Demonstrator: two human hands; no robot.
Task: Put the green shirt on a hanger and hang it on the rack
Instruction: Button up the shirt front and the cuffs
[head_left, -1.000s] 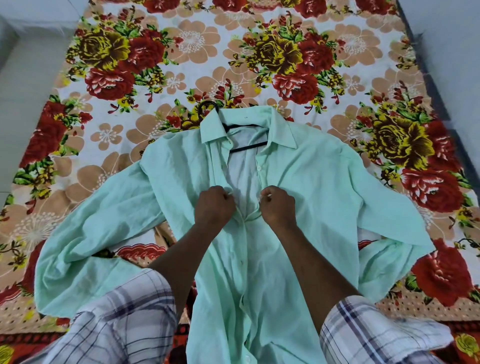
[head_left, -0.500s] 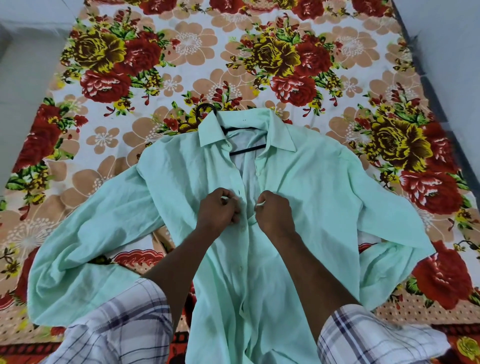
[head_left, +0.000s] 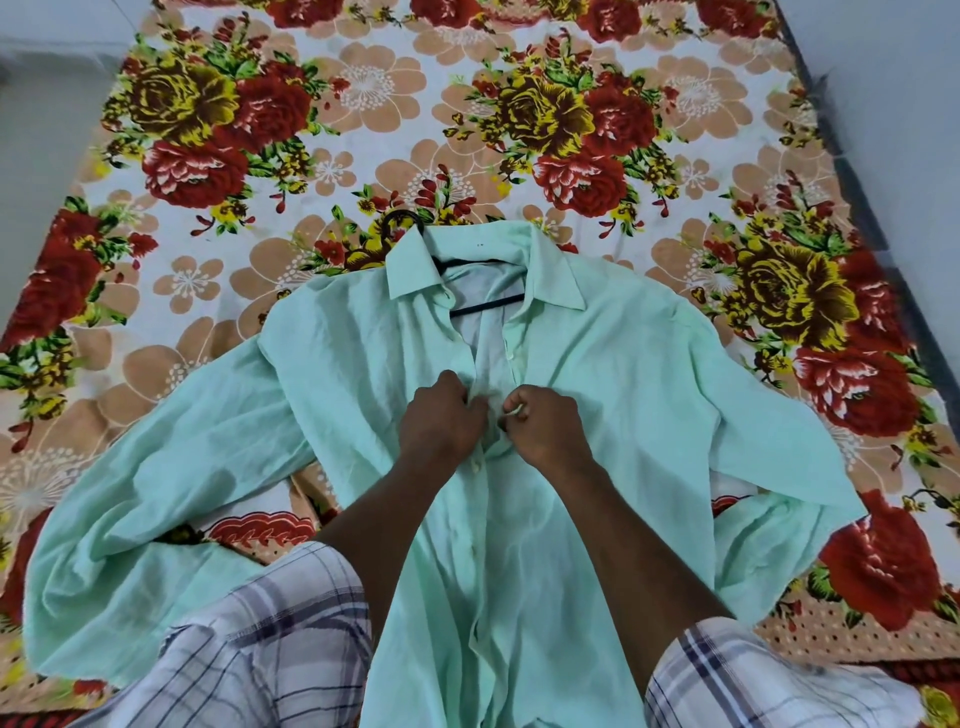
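Nearest me, my plaid cuffs (head_left: 270, 639) are pushed up. Both fists are at the shirt (head_left: 649, 374) front, pretty much where they were a second ago, just a touch closer together. Left hand (head_left: 441, 415) is curled tight, pinching one edge of the opening; right hand (head_left: 545, 423) pinches the other edge (thumb and forefinger nipped on the fabric). The shirt hasn't budged: flat, front up, arms spread on the flowery sheet (head_left: 363, 104). Further up, the black hanger (head_left: 485, 307) sits inside the collar, hook poking out.
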